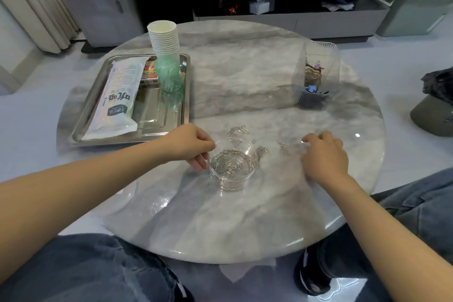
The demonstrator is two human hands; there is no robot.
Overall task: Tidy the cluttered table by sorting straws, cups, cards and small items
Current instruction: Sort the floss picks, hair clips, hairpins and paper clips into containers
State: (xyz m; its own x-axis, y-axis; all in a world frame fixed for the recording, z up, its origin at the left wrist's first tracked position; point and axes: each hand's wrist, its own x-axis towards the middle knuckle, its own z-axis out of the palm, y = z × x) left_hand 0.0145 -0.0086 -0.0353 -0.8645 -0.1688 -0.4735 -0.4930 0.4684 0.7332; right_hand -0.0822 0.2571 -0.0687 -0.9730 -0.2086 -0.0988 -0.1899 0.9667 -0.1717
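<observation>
A small clear bowl (253,157) holding several silver paper clips stands near the front middle of the round marble table (245,216). My left hand (190,146) grips the bowl's left rim with curled fingers. Loose paper clips (237,130) lie on the table just behind and to the right of the bowl. To the bowl's right, my right hand (324,154) hovers low over the table with fingers curled, next to a few clips (283,146); whether it holds one is hidden.
A steel tray (152,125) at the left holds a white straw pack (117,100), a green plastic cup of small sticks (168,73) and a stack of paper cups (164,37). A clear box (316,76) with dark small items stands at the right. My knees sit under the front edge.
</observation>
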